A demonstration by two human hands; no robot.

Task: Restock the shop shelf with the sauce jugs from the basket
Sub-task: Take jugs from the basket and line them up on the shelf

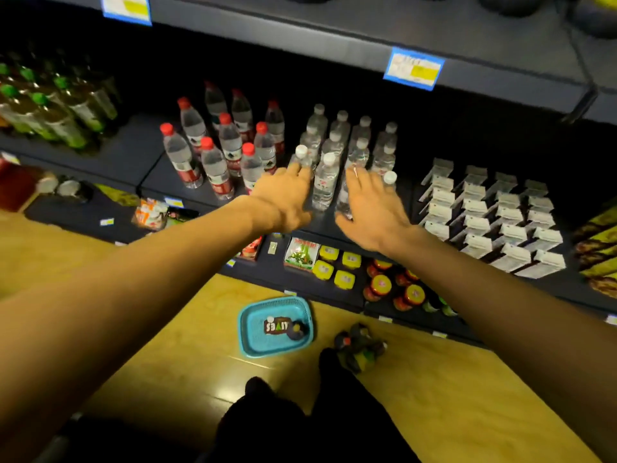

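My left hand point(287, 198) reaches onto the middle shelf point(157, 182) and holds a white-capped water bottle point(301, 153) at its front row. My right hand point(370, 208) grips a neighbouring white-capped bottle point(344, 203), which shows between thumb and fingers. Both hands are blurred. Far below on the floor lies the blue basket point(248, 332) with a dark labelled sauce jug point(283, 327) lying in it. A cluster of dark jugs point(360, 349) sits on the floor right of the basket.
Red-capped water bottles point(217, 152) stand left of the white-capped group, and white cartons point(494, 218) fill the shelf to the right. Green-capped bottles point(56, 108) are at far left. The lower shelf holds yellow-lidded tubs point(337, 269) and red jars point(394, 289). My dark-trousered legs point(300, 412) stand on the wooden floor.
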